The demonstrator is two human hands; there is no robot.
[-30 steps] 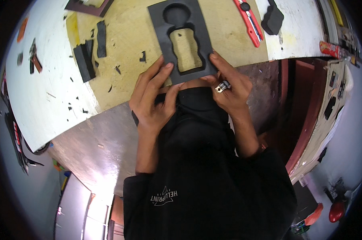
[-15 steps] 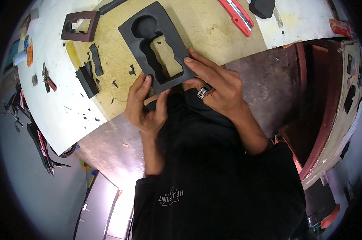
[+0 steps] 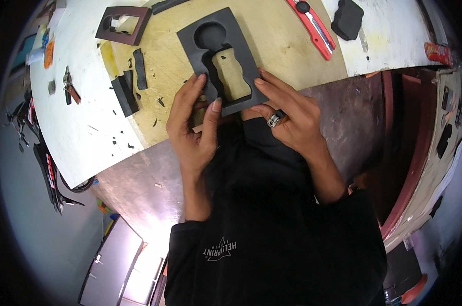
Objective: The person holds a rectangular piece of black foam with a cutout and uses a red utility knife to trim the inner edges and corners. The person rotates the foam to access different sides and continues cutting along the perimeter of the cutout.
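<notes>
The dark grey foam block (image 3: 248, 61) is held up at the near edge of the work table (image 3: 83, 153), tilted a little to the left, and I cannot tell whether its far end touches the tan board (image 3: 279, 53). The left hand (image 3: 192, 125) pinches its lower left corner, with the thumb on the near edge and the fingers along the side; the right hand (image 3: 295, 109) has its fingers on the right side, and its thumb seems to be below the block. So both hands are closed on the same piece, apart from each other. For a good check of the cuts, I would advise a light grip at the edges only (foam of this kind probably dents under a hard thumb), and slow turning, so that light falls on each wall of the waisted opening and into the round recess (image 3: 210, 34). The red cutter (image 3: 308, 25) lies with its blade exposed, so the wrists should better keep away from it.
</notes>
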